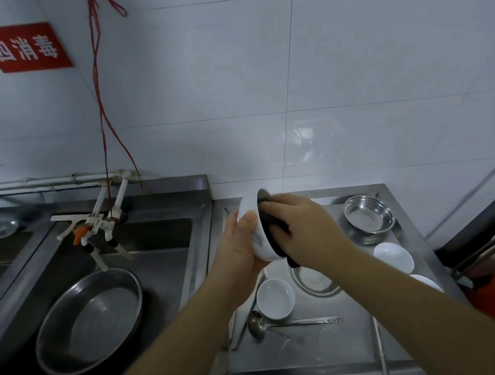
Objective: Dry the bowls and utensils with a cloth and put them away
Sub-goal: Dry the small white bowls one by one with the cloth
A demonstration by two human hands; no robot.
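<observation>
Drying a white ceramic bowl (251, 215)

Left hand (238, 246) grips its outside; right hand (304, 227) clutches a dark cloth (271, 224) inside it.

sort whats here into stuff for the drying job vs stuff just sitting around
For the job:
held white bowl
dark cloth
left hand
right hand
white bowls on the counter
steel bowl
ladle

Just lying about:
big steel basin in the sink
taps
red sign
red cord
</observation>
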